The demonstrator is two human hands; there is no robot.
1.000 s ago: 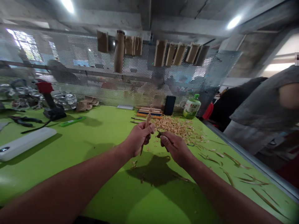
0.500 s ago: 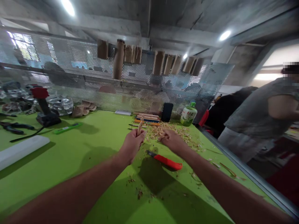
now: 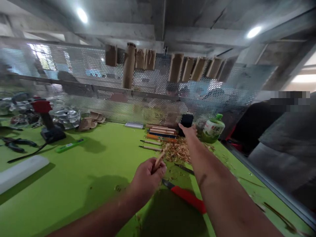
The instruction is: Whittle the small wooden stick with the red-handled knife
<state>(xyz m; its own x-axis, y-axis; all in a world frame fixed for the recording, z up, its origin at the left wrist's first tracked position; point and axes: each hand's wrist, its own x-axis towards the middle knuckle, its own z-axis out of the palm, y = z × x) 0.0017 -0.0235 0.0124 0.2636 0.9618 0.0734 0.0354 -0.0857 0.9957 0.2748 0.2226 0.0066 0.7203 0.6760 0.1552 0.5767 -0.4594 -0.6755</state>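
Left hand [image 3: 148, 176] is curling shut around a carved wooden stick [image 3: 159, 159], its pale tip angling up out of the fist above the green counter [image 3: 74, 187]. Right hand [image 3: 189, 130] is reaching out open, fingers extended, its fingertips near a black phone [image 3: 187, 120] standing at the back. A red-handled knife [image 3: 189, 198] is lying just beyond the left hand, while a small dark blade [image 3: 184, 169] is resting beside a heap of wood shavings [image 3: 176, 152]. A green-capped bottle [image 3: 213, 129] is standing near the phone, and a red-and-black power tool [image 3: 46, 121] is sitting far left. Brown paper bags [image 3: 129, 65] are hanging along a perforated metal panel [image 3: 148, 105] under a concrete ceiling [image 3: 158, 23], and a co-worker in a grey top [image 3: 283, 141] is standing beyond the counter's right edge.
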